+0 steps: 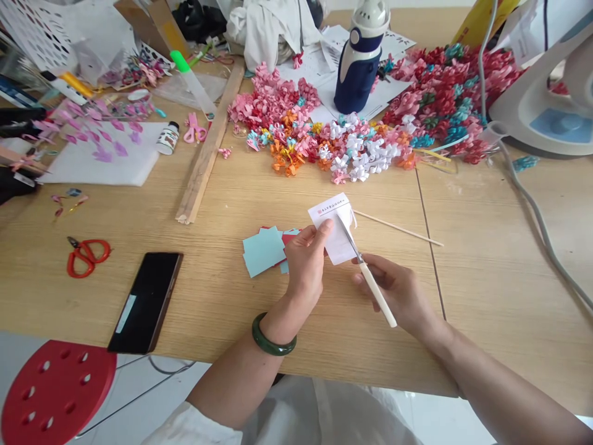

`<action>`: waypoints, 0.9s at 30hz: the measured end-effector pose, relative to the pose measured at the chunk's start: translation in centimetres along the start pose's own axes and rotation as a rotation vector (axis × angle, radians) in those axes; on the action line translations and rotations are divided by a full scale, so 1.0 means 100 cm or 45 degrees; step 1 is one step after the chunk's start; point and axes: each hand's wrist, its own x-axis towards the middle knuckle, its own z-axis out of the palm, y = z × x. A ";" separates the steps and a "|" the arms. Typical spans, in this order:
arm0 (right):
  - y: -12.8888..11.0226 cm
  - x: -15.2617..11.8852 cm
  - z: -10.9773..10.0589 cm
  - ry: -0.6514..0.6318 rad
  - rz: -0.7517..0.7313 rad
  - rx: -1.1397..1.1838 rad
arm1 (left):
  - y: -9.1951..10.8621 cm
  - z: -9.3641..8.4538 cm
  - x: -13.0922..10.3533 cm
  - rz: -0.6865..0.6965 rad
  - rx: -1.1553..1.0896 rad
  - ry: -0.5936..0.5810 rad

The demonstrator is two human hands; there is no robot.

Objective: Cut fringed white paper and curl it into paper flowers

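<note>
My left hand point(307, 254) pinches a small white paper card point(340, 246) between thumb and fingers; a line of dark print and a red mark run along its upper edge. In my right hand point(393, 287) is a pair of scissors point(377, 295) with cream handles, its blades lying across the card. A thin strip of paper curls off the card's right side near the blades. Partly behind my left hand lie light blue paper cards point(263, 250) with some red ones among them. A thin wooden stick point(403, 229) rests just beyond the card.
A phone point(146, 303) and red-handled scissors point(88, 256) lie to the left. Behind a wooden bar point(210, 154) are small pink scissors point(194, 128). Piles of colourful ribbon bows point(296, 123), a dark blue bottle point(356, 68) and a grey-white machine point(551, 105) with a cable stand along the back.
</note>
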 end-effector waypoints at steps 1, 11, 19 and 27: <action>0.001 0.000 0.000 0.006 0.001 -0.005 | 0.000 0.000 0.000 -0.001 -0.001 0.005; 0.000 0.000 -0.001 -0.015 -0.019 0.027 | 0.002 -0.001 -0.001 0.000 0.034 0.010; -0.001 0.000 0.000 -0.021 -0.038 0.032 | 0.004 -0.001 -0.001 -0.031 0.073 0.022; -0.005 0.000 0.001 0.010 -0.012 0.045 | -0.002 0.000 -0.002 -0.016 0.053 -0.039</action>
